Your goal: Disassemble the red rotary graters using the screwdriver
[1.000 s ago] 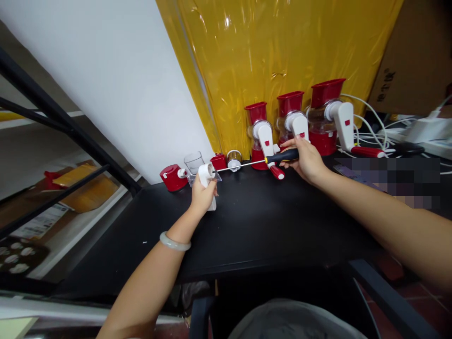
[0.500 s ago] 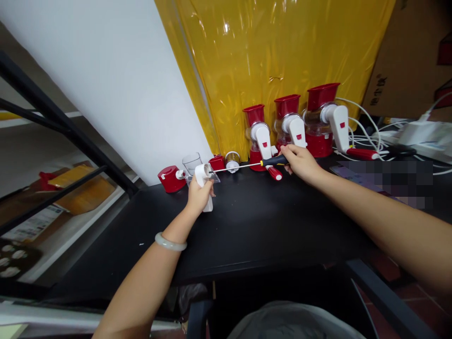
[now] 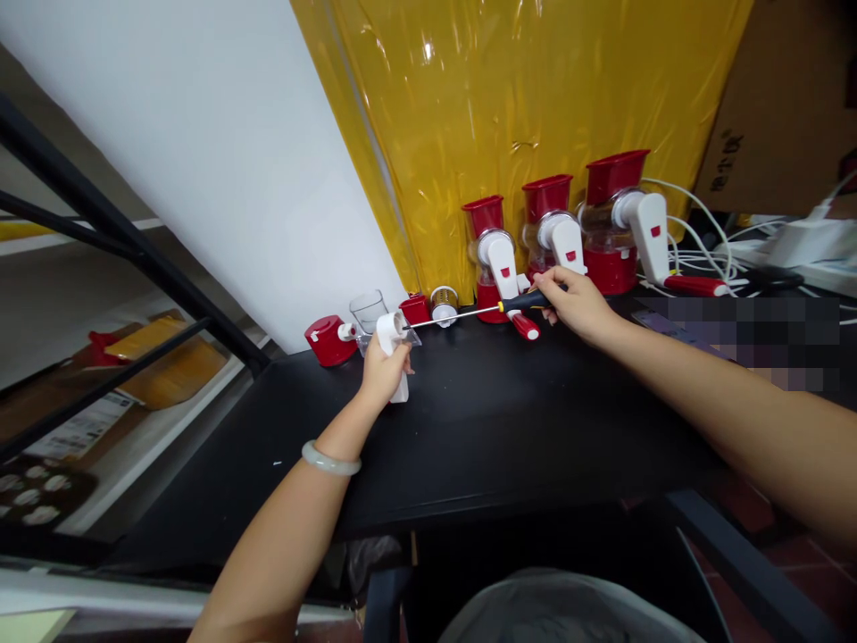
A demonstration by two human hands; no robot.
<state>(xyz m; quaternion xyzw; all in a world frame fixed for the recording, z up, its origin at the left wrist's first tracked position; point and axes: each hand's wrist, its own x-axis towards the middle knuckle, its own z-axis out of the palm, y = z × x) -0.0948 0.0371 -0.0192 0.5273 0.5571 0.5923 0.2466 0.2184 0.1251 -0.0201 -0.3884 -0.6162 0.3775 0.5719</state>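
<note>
My left hand point(image 3: 384, 370) is closed around a white crank handle point(image 3: 390, 329), its round hollow end facing right. In my right hand point(image 3: 569, 299) is a long screwdriver point(image 3: 519, 304) with a dark grip and yellow collar. Its thin shaft runs left, and the tip reaches the opening of the handle's round end; whether it touches a screw inside cannot be seen. Just behind my left hand are a red grater base point(image 3: 330, 341) and a clear plastic housing point(image 3: 368, 311). A small red hopper point(image 3: 416, 310) and a metal grating drum point(image 3: 445, 304) lie beyond the shaft.
Three red-and-white rotary graters point(image 3: 492, 256) stand along the back of the black table point(image 3: 469, 438), before a yellow plastic sheet point(image 3: 522, 98). White cables and a power adapter point(image 3: 813, 239) are at the right. A black-framed shelf point(image 3: 127, 241) with packages stands left.
The view has shifted slightly, so the table and hands appear a little further right. Both hands keep their hold, with the screwdriver tip still at the handle's round end.
</note>
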